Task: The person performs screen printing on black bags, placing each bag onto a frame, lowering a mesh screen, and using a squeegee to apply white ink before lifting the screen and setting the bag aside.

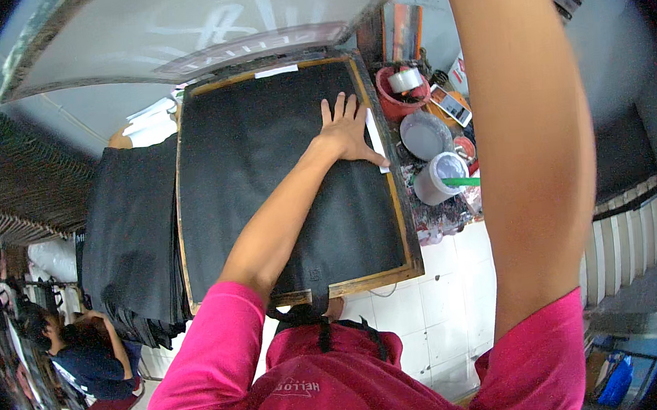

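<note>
My left hand lies flat with its fingers spread on black cloth. The cloth is laid over a wood-edged board. Beside the thumb, a white strip runs along the board's right edge; another white strip sits at the far edge. Over the far end a large printing screen is tilted up, with pale lettering showing on its mesh. My right arm stretches up past the top of the picture, so the right hand is out of sight.
Left of the board hangs a stack of black cloth. On the right stand a red bucket, a grey bowl and a cup with a green stick. Another person sits at lower left by racks.
</note>
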The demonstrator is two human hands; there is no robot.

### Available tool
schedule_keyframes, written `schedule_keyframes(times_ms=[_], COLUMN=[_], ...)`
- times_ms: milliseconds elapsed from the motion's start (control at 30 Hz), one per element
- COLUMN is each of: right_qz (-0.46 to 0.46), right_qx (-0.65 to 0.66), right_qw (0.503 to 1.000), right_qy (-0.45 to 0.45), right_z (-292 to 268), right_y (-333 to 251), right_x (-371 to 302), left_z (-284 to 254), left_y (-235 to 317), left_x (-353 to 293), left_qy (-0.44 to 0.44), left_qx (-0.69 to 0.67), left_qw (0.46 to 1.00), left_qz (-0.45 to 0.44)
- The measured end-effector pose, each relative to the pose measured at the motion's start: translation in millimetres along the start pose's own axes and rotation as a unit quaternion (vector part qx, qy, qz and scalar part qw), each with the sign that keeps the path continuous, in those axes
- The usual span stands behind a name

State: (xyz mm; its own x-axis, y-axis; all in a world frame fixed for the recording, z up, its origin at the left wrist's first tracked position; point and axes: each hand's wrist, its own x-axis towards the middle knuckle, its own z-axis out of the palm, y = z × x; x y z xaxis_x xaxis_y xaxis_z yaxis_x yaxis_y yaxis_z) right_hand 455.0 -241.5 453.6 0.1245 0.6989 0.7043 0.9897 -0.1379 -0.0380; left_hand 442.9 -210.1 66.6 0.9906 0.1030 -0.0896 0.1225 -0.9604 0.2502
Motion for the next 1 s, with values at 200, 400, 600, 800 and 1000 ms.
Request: schedule_keyframes(times_ms=[200, 400, 600, 800, 1000], right_qz=[0.114, 0.079, 0.212, 0.157, 0.17], right_qx=[0.072, 0.209, 0.099, -0.079, -0.057], right_qw=[0.989, 0.972, 0.963, 0.957, 0.909], right_qy=[-0.061, -0.076, -0.137, -0.229, -0.376], right_z=[-4, 43, 204, 373, 361], right_y=[-40, -72, 52, 117, 103], right_x=[-111, -220, -162, -136, -94], left_z=[-100, -46, 37, 30, 32], left_y=[-13, -47, -10, -18, -38], left_x=[-185, -402, -408, -398, -404], left_qy=[0.331, 0.187, 0.199, 0.135, 0.054], left_qx=[-0.581, -0.717, -0.854, -0.845, -0.817], left_qw=[0.739, 0.657, 0.36, 0.28, 0.362], left_qz=[0.075, -0.143, -0.32, -0.434, -0.445])
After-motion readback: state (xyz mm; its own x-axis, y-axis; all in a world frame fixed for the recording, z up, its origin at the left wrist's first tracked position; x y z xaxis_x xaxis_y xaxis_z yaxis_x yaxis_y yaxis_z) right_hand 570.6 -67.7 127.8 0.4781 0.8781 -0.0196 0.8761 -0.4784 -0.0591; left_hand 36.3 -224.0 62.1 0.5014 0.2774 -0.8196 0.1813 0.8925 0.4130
